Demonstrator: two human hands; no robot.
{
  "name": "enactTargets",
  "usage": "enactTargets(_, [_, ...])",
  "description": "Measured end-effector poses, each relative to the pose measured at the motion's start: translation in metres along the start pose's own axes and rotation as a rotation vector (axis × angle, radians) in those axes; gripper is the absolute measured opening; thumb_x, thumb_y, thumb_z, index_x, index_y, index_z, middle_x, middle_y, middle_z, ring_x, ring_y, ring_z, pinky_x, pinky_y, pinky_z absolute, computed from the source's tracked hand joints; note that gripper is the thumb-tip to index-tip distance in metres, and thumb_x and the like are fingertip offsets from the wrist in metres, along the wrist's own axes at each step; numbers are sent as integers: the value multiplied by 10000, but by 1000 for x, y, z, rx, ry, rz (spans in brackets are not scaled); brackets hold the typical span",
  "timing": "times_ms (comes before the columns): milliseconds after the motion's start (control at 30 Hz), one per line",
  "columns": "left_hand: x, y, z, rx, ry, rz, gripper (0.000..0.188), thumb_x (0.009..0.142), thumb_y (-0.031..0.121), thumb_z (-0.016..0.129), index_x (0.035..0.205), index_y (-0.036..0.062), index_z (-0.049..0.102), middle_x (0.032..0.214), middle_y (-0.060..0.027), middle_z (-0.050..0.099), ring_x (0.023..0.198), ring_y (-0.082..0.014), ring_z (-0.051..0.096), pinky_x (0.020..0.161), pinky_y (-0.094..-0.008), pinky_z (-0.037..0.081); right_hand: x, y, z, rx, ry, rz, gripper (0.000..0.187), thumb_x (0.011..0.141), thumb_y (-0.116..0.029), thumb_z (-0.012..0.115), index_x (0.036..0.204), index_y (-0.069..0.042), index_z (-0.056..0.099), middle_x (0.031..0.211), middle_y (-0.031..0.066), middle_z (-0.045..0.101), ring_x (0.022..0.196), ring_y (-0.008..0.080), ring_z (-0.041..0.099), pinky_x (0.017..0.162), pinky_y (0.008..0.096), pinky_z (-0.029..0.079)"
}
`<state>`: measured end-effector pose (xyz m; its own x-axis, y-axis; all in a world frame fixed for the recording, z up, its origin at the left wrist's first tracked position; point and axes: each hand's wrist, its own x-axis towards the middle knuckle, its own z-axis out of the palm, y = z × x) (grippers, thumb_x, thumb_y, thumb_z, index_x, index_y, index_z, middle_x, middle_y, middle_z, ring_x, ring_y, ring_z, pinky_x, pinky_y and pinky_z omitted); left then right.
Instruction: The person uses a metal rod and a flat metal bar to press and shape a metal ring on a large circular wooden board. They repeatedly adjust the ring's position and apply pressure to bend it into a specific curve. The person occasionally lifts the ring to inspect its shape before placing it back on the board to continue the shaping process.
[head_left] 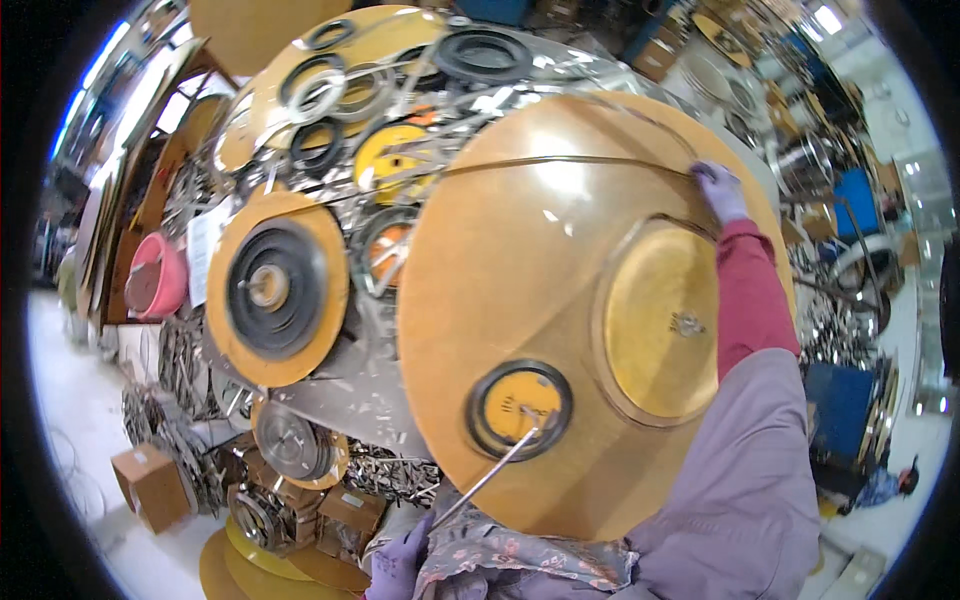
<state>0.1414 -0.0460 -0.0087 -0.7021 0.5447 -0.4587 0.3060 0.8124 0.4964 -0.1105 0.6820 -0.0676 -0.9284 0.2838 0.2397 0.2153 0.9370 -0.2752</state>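
A large round tan board (520, 260) lies before me, carrying a yellow disc with a black ring (519, 408) near its close edge and a bigger yellow disc (662, 320) to the right. My left hand (398, 562), in a purple glove, grips a thin metal rod (485, 478) whose tip rests on the small yellow disc. My right hand (721, 190), also gloved, reaches across to the board's far right edge and pinches a thin strip (570, 160) that runs across the board.
Behind the board is a table heaped with black rings (483, 55), yellow discs (392, 158) and shiny metal offcuts. A round tan board with a black disc (277, 287) sits left. A pink bucket (157, 276), cardboard boxes (152, 485) and scrap piles lie on the floor at left.
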Motion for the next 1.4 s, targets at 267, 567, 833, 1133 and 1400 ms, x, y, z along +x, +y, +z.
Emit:
enactTargets(267, [38,3,-43,-55,41,83,587,777,47,570,1336,138,417,888,-154,615,731,-313,611,585,-389,490,-374,125,-110,-504,5,738,277,863,-252,516,1028,-52,615,1012,209,582,1017,377,508,896,466,390])
enactTargets(567, [116,-23,-91,-44,84,218,524,777,-15,527,1291,72,471,968,-224,612,836,-387,604,715,-456,478,-569,-200,-133,554,74,1257,270,916,-236,496,1016,-23,628,854,69,677,544,135,603,475,280,473])
enactTargets(833, [179,-26,-123,0,174,433,341,790,-19,495,1130,12,498,854,-234,604,781,-398,586,672,-473,448,-451,-186,-246,386,536,875,250,909,-244,559,1015,-37,651,836,18,642,658,92,566,532,214,416])
enactTargets(1133, [150,-30,-131,-37,125,214,145,863,124,542,969,26,525,776,-238,597,770,-407,589,647,-481,439,-404,-227,-209,852,-236,785,182,866,-115,597,998,-4,654,914,46,643,746,133,612,676,266,520])
enactTargets(1400, [151,-20,-112,-32,176,167,129,872,125,517,926,9,532,810,-233,607,808,-413,589,682,-488,451,-245,-288,-132,997,-680,372,204,852,-76,609,1036,8,636,955,58,656,850,132,619,783,265,508])
